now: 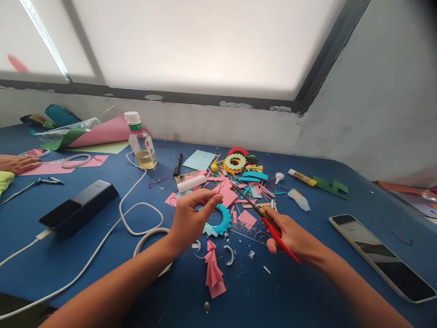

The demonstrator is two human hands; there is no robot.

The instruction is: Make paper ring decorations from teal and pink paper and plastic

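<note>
My left hand [189,216] is closed in a pinch, with a small loop of red thread [222,185] standing up from the fingertips. In my right hand [295,232] is a pair of scissors [285,248] with red handles, its dark blades pointing up and left toward the thread. Below my hands lies a folded pink paper fan piece [214,273]. A pleated blue paper ring [223,219] rests on the table partly behind my left hand. Pink paper scraps [247,219] and a clear ruler [251,235] lie between the hands.
A bottle [142,146], a marker [178,165] and a power bank [80,205] with a white cable [121,218] stand or lie leftward. At right are a phone [380,257], a glue stick [302,177] and a glue bottle [299,199]. Another person's hand [20,164] rests far left.
</note>
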